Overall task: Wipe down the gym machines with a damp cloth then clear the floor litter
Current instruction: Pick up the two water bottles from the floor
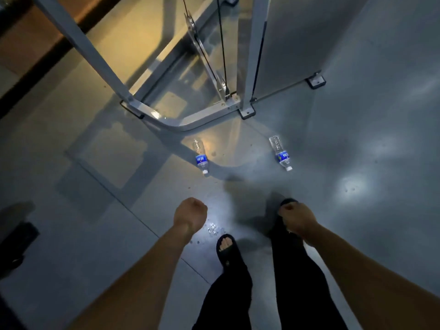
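Note:
Two empty clear plastic bottles with blue labels lie on the grey floor in front of me: the left bottle (pixel 201 158) and the right bottle (pixel 281 154), both with caps pointing toward me. Just behind them stands the grey gym machine frame (pixel 166 122) with its curved base bar. My left hand (pixel 190 214) is curled into a fist and holds nothing, well short of the left bottle. My right hand (pixel 297 219) is also curled, above my right foot, with nothing visible in it. No cloth is in sight.
Black cables (pixel 221 44) and a pulley run down to the machine's base. A grey panel (pixel 297 44) rises at the right on black feet (pixel 316 81). Water drops (pixel 212 228) glint beside my left sandal (pixel 226 248). A dark object (pixel 14 246) lies at the left edge.

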